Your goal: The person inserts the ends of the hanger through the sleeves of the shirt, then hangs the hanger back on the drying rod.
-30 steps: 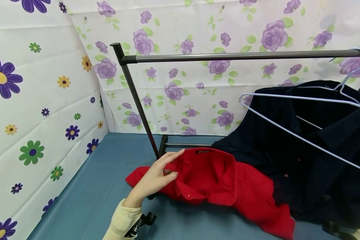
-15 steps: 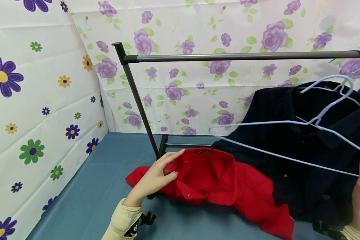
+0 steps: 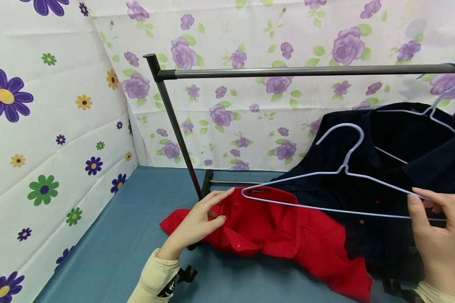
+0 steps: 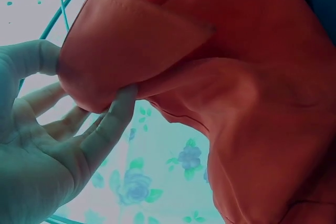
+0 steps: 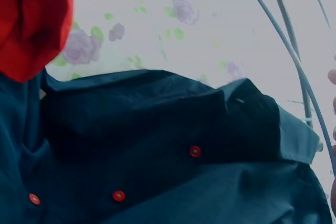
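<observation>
My left hand (image 3: pixel 199 221) holds a red shirt (image 3: pixel 322 235) at the left side of its collar, which gapes open. In the left wrist view, the hand's thumb and fingers (image 4: pixel 113 124) grip the collar (image 4: pixel 121 51) from both sides. A pale lilac wire hanger (image 3: pixel 307 205) is pinched near its right end by my right hand (image 3: pixel 441 231). Its hook points up and curls to the left, and its left tip overlaps the shirt's collar in the head view. In the right wrist view, only fingertips (image 5: pixel 332 124) show at the right edge, beside the hanger wire (image 5: pixel 286 45).
A dark metal clothes rack (image 3: pixel 273 72) spans the back. From its right end hangs a navy shirt (image 3: pixel 337 143) with red buttons on another lilac hanger (image 3: pixel 453 90). Blue cloth (image 3: pixel 95 248) covers the surface, and flowered sheets (image 3: pixel 227 105) form the walls.
My right hand has come in from the right edge, bringing the hanger leftward and down until its left end overlaps the red shirt. The left hand stays on the collar.
</observation>
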A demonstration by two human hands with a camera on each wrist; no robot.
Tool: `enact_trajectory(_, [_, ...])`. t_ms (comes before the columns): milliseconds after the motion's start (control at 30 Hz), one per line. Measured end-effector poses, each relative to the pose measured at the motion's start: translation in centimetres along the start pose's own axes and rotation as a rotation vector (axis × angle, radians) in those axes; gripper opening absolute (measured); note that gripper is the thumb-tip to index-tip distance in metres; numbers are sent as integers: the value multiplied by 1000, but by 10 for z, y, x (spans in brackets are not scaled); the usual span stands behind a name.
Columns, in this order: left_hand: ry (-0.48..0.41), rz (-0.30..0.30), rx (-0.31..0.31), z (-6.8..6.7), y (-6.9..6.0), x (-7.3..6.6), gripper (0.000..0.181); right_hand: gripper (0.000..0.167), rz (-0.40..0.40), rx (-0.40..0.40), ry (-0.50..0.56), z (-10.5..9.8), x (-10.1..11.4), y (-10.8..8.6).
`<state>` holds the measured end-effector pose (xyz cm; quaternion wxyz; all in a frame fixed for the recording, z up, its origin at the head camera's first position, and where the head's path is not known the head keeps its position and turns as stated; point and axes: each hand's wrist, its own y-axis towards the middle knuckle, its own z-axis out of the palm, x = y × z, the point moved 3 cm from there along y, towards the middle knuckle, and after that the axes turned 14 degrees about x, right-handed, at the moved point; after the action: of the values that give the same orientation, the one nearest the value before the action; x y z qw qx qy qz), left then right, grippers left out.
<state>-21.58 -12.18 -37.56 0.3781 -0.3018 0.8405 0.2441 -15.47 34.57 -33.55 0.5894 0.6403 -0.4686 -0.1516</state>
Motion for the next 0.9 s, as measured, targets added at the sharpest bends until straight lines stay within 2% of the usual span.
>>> enact_trajectory(133, [29,9,-12,0,2,-1,70,41,-51,31,-40,10,4,0])
enact_trajectory(333, [87,28,-25,1,5,-4,70,37,-75,51,30,25,19,-3])
enact_trajectory(567, [152,19,-44,3,4,-6,68,26,-99,88,120,46,35,-12])
enact_trajectory(900, [186,44,-89,-2,6,-12,68,26,-132,193,152,66,44,-20])
